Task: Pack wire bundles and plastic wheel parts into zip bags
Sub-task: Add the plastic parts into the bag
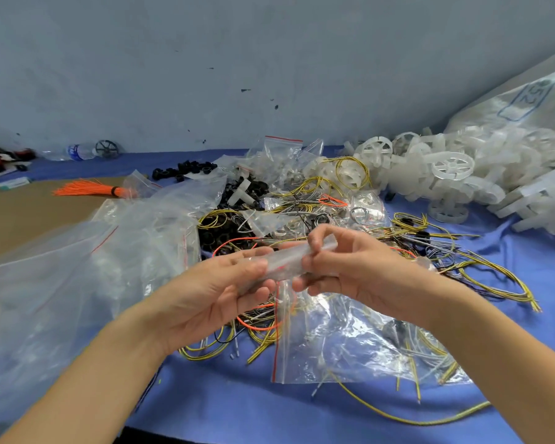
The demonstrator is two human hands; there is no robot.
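Left hand (215, 290) and right hand (343, 267) pinching a small bag (285, 262); contents blurred, fingertips partly hidden behind plastic.

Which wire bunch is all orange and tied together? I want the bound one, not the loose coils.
The orange bundle lying far left on the brown board, cinched by a black tie; the other wires lie loose, mostly yellow.

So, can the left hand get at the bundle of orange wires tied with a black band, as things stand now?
Probably not at once: the left hand and right hand both hold a small clear zip bag. Otherwise the orange wire bundle lies uncovered on the brown surface, far left.
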